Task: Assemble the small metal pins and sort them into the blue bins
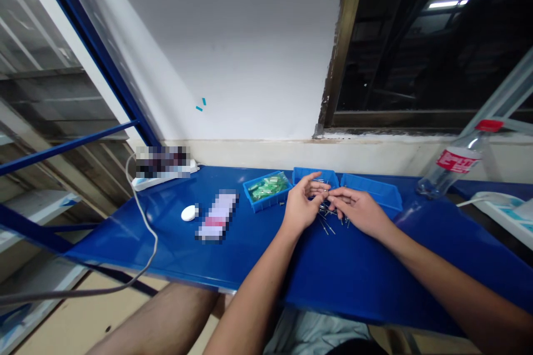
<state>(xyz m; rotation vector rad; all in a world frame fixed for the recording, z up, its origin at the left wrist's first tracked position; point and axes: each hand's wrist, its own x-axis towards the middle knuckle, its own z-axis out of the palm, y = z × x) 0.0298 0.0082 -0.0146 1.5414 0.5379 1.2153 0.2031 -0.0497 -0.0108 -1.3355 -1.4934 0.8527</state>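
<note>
Over the front of the blue bins, my left hand (305,203) and my right hand (357,208) meet with their fingertips together. Both are closed in a pinch, and whatever lies between the fingers is too small to make out. Under them, thin metal rods (327,226) lie loose in a pile on the blue table (250,255). Partly hidden behind my left hand is a blue bin (306,173) with more thin metal pieces. A second blue bin (266,206), left of my hands, holds small green pieces. Behind my right hand stands another blue bin (381,191).
A plastic bottle (456,161) with a red cap leans at the right. On the left are a round white object (190,213), a pixelated flat object (219,216), a power strip (164,178) and a grey cable (152,238). The wall (233,66) rises behind the table.
</note>
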